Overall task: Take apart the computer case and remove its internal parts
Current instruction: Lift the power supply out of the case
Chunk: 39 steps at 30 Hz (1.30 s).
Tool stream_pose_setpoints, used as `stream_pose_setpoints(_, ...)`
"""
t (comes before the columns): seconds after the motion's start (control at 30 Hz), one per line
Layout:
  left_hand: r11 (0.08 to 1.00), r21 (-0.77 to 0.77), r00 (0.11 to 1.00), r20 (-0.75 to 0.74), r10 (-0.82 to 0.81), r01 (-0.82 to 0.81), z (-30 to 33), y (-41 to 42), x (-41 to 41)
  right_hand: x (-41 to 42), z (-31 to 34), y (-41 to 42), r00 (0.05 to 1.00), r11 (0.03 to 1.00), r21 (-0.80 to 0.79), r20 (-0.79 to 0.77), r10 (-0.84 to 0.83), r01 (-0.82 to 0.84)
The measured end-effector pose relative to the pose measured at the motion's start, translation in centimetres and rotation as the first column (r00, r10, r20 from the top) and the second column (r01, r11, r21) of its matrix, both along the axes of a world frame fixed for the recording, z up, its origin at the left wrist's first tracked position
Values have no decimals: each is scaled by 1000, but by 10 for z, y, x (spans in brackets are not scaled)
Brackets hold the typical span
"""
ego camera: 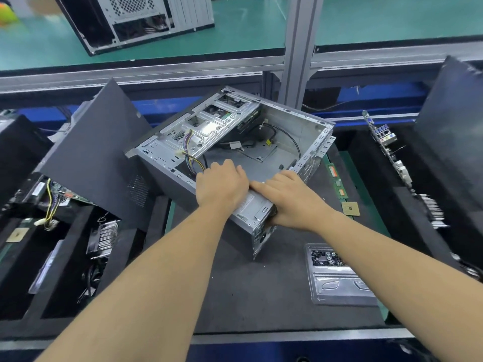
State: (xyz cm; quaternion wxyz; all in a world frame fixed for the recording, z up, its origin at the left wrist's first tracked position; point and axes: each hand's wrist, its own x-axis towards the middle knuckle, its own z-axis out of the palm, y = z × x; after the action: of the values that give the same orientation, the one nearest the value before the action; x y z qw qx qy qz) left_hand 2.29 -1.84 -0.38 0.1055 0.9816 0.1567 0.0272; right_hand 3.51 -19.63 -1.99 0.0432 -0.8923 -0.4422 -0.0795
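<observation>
An open grey computer case [308, 131] lies on its side on the dark mat, its inside mostly bare apart from a black cable [292, 137] and a bundle of coloured wires [193, 160]. A silver power supply box [257, 209] sits at the case's near corner. My left hand [222, 182] lies on top of the box with its fingers curled over the far edge. My right hand [290, 199] grips the box's right end, thumb underneath and fingers across the top.
A dark side panel [96, 152] leans at the left over bins holding a circuit board and a heatsink [103, 239]. At the right are RAM sticks [338, 184], a CPU chip [350, 208], a clear tray of screws [332, 273] and a motherboard [392, 155]. Another case [136, 19] stands on the far green bench.
</observation>
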Motion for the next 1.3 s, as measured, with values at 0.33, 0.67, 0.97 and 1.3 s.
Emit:
stream_pose_setpoints(0.33,1000,12,999,32,-4,4,-1,1,0,0,3,0,999,1000,-20,-39,9,-10)
stream_pose_setpoints(0.67,993,5,992,56,-115,115,-1,2,3,-10,-17,21,968,943,329,215,-127,50)
stream_pose_setpoints(0.97,995,18,994,42,-101,100,-1,2,3,-2,-4,11,996,992,97,28,-82,79)
stream_pose_setpoints(1.3,953,115,959,-67,-274,281,12,4,5,11,0,1,993,999,11,-105,-48,49)
